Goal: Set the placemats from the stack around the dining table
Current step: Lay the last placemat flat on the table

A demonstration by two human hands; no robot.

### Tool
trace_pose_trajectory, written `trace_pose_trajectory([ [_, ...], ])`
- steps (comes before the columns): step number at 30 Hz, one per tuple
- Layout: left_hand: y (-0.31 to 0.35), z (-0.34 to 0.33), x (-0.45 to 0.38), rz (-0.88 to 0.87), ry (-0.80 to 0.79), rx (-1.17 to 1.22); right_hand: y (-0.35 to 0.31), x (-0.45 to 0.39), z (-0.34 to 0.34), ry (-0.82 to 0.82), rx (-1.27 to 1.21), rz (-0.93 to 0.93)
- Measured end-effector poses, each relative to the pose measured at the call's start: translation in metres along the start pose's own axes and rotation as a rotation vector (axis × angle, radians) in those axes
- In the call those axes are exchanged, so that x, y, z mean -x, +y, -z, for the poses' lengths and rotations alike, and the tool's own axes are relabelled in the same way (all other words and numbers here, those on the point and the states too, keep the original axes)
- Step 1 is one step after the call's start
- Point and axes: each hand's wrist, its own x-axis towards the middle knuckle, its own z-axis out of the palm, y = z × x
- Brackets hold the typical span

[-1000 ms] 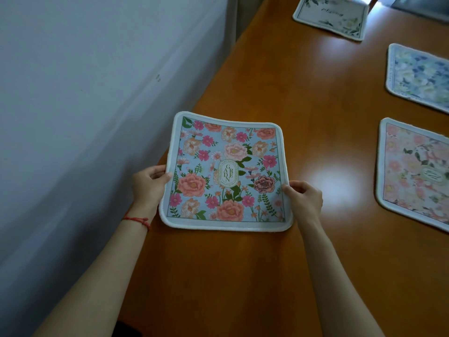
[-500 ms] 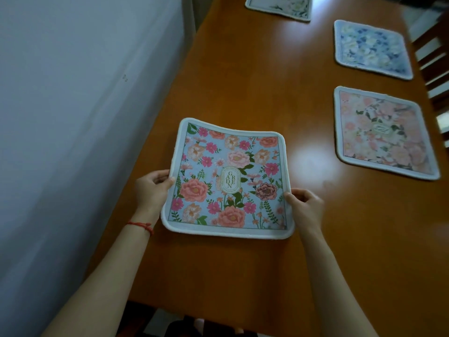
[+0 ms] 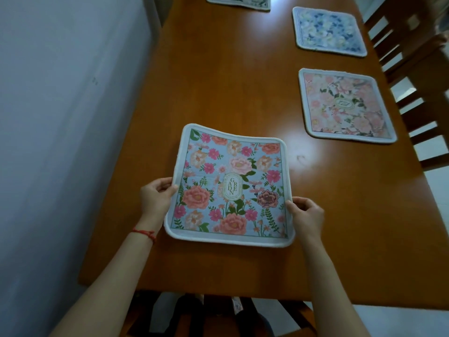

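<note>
Wooden worktop [image 3: 218, 93] runs from near to far, and the one head view shows three mats already laid: a pink mat [image 3: 345, 105] at right, a blue mat [image 3: 328, 30] beyond it, and a pale mat [image 3: 239, 2] at the far end. Left hand [image 3: 155, 197] and right hand [image 3: 307, 215] each pinch a side edge of the floral mat [image 3: 230, 186], fingers curled round its rim, near the worktop's near left corner. It looks almost square, lettering reading sideways, far edge sagging. Setting it flat remains; no stack is visible.
</note>
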Motion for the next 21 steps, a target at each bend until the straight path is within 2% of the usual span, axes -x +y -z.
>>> trace_pose_trajectory([
  [8,-0.019,0.004,0.014,0.03,0.026,-0.055,0.017,0.009,-0.003,-0.023,0.053,-0.079],
  [13,-0.026,0.008,0.015,0.01,0.051,-0.11,0.019,0.007,-0.003,-0.097,0.141,-0.11],
  [21,-0.027,0.015,0.001,-0.041,0.071,-0.21,0.007,-0.006,-0.004,-0.099,0.192,-0.024],
])
